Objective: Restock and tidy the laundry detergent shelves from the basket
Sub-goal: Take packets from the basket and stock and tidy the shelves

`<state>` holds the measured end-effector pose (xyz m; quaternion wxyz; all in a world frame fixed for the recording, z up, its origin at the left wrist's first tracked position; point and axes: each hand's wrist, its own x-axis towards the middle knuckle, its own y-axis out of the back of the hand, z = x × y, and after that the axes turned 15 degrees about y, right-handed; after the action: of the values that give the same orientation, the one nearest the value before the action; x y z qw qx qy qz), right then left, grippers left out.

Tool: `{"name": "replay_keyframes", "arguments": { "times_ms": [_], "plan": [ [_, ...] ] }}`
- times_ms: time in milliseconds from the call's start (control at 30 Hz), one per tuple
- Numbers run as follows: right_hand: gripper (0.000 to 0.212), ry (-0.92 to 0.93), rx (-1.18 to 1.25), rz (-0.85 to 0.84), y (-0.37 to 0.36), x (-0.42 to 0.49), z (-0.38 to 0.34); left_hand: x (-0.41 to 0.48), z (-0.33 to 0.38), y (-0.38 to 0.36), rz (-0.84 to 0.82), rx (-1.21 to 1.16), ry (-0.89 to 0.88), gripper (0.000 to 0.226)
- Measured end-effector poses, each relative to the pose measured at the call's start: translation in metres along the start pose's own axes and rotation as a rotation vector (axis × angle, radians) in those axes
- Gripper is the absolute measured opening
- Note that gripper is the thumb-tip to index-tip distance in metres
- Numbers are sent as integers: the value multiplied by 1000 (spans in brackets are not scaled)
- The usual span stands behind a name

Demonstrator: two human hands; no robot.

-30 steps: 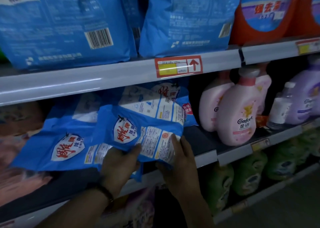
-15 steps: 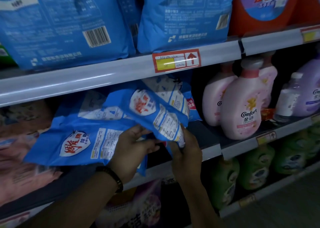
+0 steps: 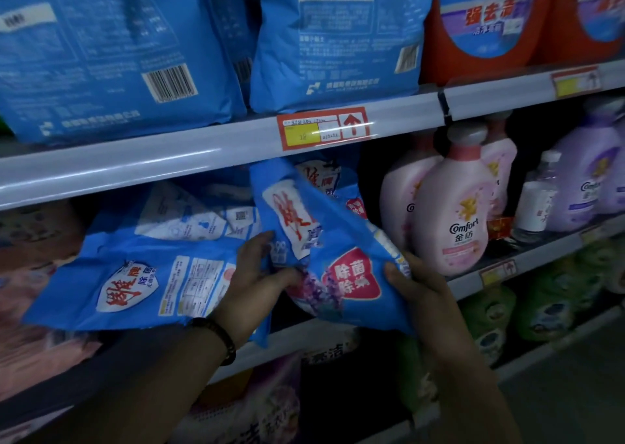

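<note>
Hands hold a blue detergent pouch (image 3: 341,268) tilted before the middle shelf (image 3: 527,271), just left of the pink Comfort bottle (image 3: 463,213). Left hand (image 3: 260,274) pinches the pouch's left side; right hand (image 3: 416,284) clamps its right edge, each grip closed on it. Another blue pouch (image 3: 135,274) lies flat further left of the bottle.

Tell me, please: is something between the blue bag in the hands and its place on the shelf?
Nothing visible blocks it. Both hands, left and right, hold the blue bag at the shelf edge. A flat bag lies to its left, pink bottles stand to its right, and another bag stands behind.
</note>
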<state>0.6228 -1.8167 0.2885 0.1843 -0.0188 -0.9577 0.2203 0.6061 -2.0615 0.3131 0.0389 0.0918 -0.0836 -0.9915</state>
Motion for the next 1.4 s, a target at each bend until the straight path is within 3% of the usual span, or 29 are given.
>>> {"name": "replay_keyframes", "arguments": {
  "times_ms": [133,233,333,467,633,700,800,867,967,1067,1133,1233,1400],
  "plan": [
    [33,-197,144,31,22,-2,-5,3,-2,-6,-90,12,2,92],
    [41,-317,193,0,30,-4,0,12,-4,-10,-187,-93,80,74],
    [46,-385,187,52,32,0,9,22,-11,-13,-301,-50,152,55],
    [50,-420,124,123,32,10,14,38,-10,-19,-329,-82,280,49],
    [37,-355,267,157,20,16,7,50,-15,-26,-107,-189,247,56],
    [29,-265,355,228,16,17,11,50,-16,-36,82,-265,145,59],
    [39,-58,315,388,10,21,36,49,-16,-54,390,-325,-21,50],
    [51,106,143,391,-1,21,55,52,-18,-62,518,-293,-106,43],
    [60,256,-375,123,-22,19,85,57,-18,-66,592,-51,-110,38],
    [67,272,-733,-87,-32,19,107,62,-22,-50,469,113,-137,45],
    [75,311,-874,-115,-37,19,109,64,-20,-35,262,70,-117,53],
    [89,253,-815,-99,-41,20,110,72,-9,-18,19,-45,-64,70],
    [100,204,-672,-46,-37,26,109,79,-5,-18,-20,22,-255,96]
  ]
}}
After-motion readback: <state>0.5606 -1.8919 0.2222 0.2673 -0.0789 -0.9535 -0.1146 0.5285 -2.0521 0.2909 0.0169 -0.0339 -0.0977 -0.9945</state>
